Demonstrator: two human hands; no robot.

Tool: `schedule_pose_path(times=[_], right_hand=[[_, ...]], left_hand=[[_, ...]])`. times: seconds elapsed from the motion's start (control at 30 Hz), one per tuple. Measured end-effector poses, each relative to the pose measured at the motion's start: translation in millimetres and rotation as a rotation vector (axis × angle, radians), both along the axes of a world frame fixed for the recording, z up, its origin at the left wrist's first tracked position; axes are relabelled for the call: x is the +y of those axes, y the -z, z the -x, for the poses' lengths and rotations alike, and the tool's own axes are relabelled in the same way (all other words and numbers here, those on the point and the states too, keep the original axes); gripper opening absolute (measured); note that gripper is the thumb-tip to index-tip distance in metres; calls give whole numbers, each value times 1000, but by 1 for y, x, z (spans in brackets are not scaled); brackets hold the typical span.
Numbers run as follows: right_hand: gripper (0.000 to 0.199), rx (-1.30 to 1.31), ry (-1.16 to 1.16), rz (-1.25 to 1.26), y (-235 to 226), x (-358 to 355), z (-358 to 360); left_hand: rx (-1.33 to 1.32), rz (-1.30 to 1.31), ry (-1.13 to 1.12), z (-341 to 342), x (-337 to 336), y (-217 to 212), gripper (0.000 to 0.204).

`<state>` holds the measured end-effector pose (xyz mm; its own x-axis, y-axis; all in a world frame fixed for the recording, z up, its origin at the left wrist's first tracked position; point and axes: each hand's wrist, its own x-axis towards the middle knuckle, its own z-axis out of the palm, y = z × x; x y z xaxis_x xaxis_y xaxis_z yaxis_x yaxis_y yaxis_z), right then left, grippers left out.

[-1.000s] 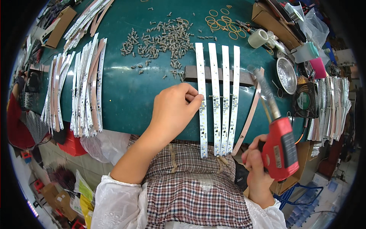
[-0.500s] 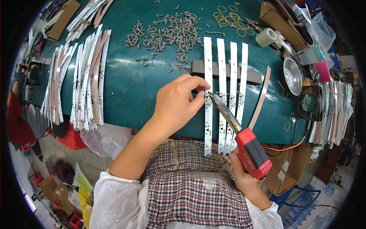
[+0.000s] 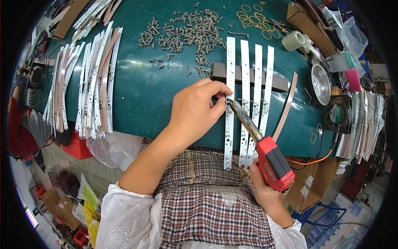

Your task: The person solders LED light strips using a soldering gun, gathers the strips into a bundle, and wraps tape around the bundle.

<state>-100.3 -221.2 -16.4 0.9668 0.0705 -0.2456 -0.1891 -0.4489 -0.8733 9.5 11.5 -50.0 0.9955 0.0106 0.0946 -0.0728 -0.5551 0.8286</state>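
Note:
My right hand [image 3: 265,194] is wrapped round the grip of a red and black soldering gun [image 3: 274,165]. The gun's tip touches, or nearly touches, the leftmost of several white LED strips [image 3: 229,137] that lie side by side, their near ends over the table edge. At that same spot my left hand [image 3: 194,104] is pinched closed at the strip's left side. What sits between its fingertips is too small and covered to make out. The far parts of the strips rest across a dark grey bar [image 3: 219,72].
Small metal cylindrical parts [image 3: 199,31] are heaped at the far middle, rubber bands [image 3: 259,20] to their right. Bundled strips [image 3: 94,87] lie at left. On the right are a bare brownish strip [image 3: 286,106], a metal bowl [image 3: 319,85], a small fan [image 3: 338,114] and an orange cord [image 3: 311,162].
The whole view has shifted slightly, with the table things sitting a little further right. Both hands and the soldering gun keep almost the same place at the leftmost strip.

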Motion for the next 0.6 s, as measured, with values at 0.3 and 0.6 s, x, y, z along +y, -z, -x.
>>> schedule_pose_path(times=[0.3, 0.6], right_hand=[[23, 37, 5, -10, 2, 0, 1], [22, 71, -8, -1, 1, -1, 2]], left_hand=[[-15, 17, -21, 1, -2, 1, 17], [-13, 1, -28, 1, -2, 1, 16]])
